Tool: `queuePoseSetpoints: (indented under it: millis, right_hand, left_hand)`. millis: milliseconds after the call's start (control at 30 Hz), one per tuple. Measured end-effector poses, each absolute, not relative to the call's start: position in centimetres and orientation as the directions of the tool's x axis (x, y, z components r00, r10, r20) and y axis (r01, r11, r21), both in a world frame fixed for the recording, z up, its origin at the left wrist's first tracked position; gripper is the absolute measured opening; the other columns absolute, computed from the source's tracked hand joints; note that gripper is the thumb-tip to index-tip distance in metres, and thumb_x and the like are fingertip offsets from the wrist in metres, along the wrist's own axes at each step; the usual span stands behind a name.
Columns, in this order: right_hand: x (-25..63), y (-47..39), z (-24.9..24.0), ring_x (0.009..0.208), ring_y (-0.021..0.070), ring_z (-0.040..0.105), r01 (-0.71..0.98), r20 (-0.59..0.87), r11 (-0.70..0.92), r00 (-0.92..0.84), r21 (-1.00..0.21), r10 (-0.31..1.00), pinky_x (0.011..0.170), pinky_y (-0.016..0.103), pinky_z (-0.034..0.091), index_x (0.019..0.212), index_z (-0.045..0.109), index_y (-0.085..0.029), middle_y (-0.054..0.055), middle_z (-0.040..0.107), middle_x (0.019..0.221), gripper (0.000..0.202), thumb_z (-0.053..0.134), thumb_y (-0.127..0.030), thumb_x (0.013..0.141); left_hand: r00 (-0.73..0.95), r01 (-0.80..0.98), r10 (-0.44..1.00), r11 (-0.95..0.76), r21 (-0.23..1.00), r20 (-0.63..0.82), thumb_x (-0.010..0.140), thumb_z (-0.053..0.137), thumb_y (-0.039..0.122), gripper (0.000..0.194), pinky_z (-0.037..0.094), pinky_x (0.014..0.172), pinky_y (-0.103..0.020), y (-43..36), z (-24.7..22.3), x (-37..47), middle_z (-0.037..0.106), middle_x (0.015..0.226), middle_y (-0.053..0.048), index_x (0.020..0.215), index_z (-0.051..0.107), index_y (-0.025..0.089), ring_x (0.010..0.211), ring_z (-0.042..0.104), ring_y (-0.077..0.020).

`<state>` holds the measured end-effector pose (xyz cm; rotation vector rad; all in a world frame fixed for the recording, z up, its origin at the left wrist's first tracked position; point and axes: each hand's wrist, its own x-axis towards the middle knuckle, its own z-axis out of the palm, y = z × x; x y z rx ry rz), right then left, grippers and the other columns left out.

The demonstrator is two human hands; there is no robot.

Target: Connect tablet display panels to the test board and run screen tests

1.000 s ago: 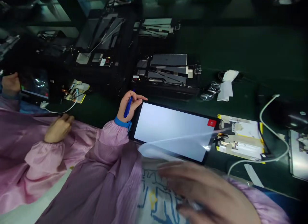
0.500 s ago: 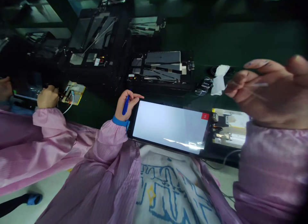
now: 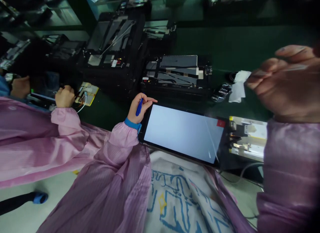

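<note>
A tablet-like screen (image 3: 183, 133), lit white with a red patch at its upper right corner, lies in front of me. My left hand (image 3: 138, 107) is at the screen's upper left corner, a blue pen (image 3: 139, 107) tucked in its curled fingers and the index finger stretched along the edge. Raised at the right, my right hand (image 3: 287, 81) is blurred, its fingers bent together. Pale glints across its palm and over the screen's right part look like a thin clear film, pinched in the fingers. Beside the screen sits a yellow-edged battery pack (image 3: 250, 134) with circuit parts.
Opened black device housings (image 3: 177, 71) lie behind the screen, more (image 3: 110, 42) stacked to the left. White tissue (image 3: 238, 86) and a small black plastic-wrapped item (image 3: 222, 92) lie near my right hand. At left, a co-worker's hands (image 3: 65, 96) handle another screen. A cable (image 3: 246, 169) runs at lower right.
The view has shifted, so the bench things appear farther right. My right hand has gone slightly up and right; the bright glare on the screen's lower edge is gone. My left hand keeps its place.
</note>
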<state>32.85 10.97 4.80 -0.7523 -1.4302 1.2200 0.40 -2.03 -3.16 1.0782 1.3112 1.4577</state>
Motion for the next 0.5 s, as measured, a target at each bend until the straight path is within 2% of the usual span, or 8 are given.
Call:
queuePoseSetpoints:
  millis: [100, 200, 267, 400, 500]
  right_hand:
    - [31.8, 8.8, 4.7, 0.062, 0.0079, 0.06, -0.443, 0.122, -0.011, -0.272, -0.896, 0.955, 0.06, 0.026, 0.046, 0.073, 0.068, -0.02, -0.002, 0.061, 0.063, 0.026, 0.048, -0.027, 0.088]
    - [30.0, 5.2, 4.8, 0.058, 0.0101, 0.057, -0.469, 0.191, 0.123, -0.1, -0.875, 0.977, 0.055, 0.026, 0.045, 0.069, 0.067, -0.019, -0.001, 0.058, 0.059, 0.011, 0.06, -0.021, 0.077]
    - [28.9, 2.4, 4.4, 0.056, 0.0127, 0.057, -0.441, 0.229, 0.177, -0.068, -0.88, 0.971, 0.052, 0.027, 0.044, 0.073, 0.067, -0.018, 0.0, 0.058, 0.059, 0.003, 0.064, -0.018, 0.073]
    - [28.0, -3.0, 3.2, 0.066, 0.0164, 0.061, -0.325, 0.295, 0.234, -0.154, -0.917, 0.943, 0.059, 0.031, 0.048, 0.087, 0.066, -0.02, 0.003, 0.063, 0.071, 0.011, 0.063, -0.013, 0.079]
    - [27.7, -6.2, 3.1, 0.085, 0.0177, 0.064, -0.208, 0.379, 0.321, -0.375, -0.924, 0.846, 0.072, 0.032, 0.054, 0.103, 0.061, -0.022, 0.005, 0.066, 0.089, 0.022, 0.054, -0.01, 0.085]
  left_hand:
    - [-0.234, -0.075, 0.971, -0.065, 0.995, 0.046, 0.075, 0.069, 0.028, 0.032, 0.041, 0.061, -0.03, -2.1, -3.5, 0.3, 0.072, 0.082, -0.004, 0.073, 0.038, 0.021, 0.07, 0.064, -0.0184]
    - [-0.232, -0.077, 0.971, -0.068, 0.995, 0.049, 0.076, 0.068, 0.027, 0.03, 0.043, 0.065, -0.031, -2.1, -3.7, 0.1, 0.072, 0.083, -0.004, 0.074, 0.039, 0.021, 0.074, 0.066, -0.0192]
    - [-0.232, -0.061, 0.971, -0.072, 0.995, 0.056, 0.076, 0.069, 0.026, 0.03, 0.045, 0.07, -0.033, -2.0, -3.7, 0.1, 0.072, 0.082, -0.004, 0.074, 0.039, 0.021, 0.081, 0.067, -0.0203]
    - [-0.197, -0.033, 0.977, -0.089, 0.995, 0.081, 0.069, 0.075, 0.024, 0.035, 0.046, 0.079, -0.035, -1.9, -3.4, 0.0, 0.069, 0.08, -0.002, 0.074, 0.041, 0.02, 0.089, 0.068, -0.0215]
    - [-0.178, -0.036, 0.981, -0.087, 0.996, 0.079, 0.063, 0.079, 0.02, 0.039, 0.046, 0.079, -0.034, -1.8, -3.1, 0.1, 0.068, 0.08, -0.001, 0.073, 0.041, 0.02, 0.088, 0.067, -0.0204]
